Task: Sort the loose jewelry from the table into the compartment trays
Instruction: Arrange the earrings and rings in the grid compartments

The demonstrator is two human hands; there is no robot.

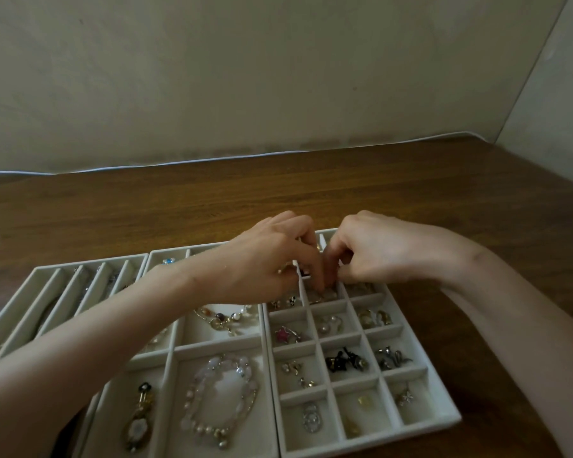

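Jewelry of this sort weighs almost nothing and snags easily, so from where I stand it wants a fingertip pinch on a post or clasp, never a tug on a chain. The left hand (265,262) and the right hand (381,252) both curl down, tips meeting, over a far cell of the cream velvet-lined tray of small square compartments (420,421), where a thin pale metal piece (316,298) lies. Each grip is drawn together, but whether it clamps that piece I cannot tell. The soft lining should stop hard little things skidding. Alongside, the wider-celled cream tray (176,353) holds a pink-and-white beaded bracelet (219,401), limp and knobbly, on the dark wood-grain bench (311,193).
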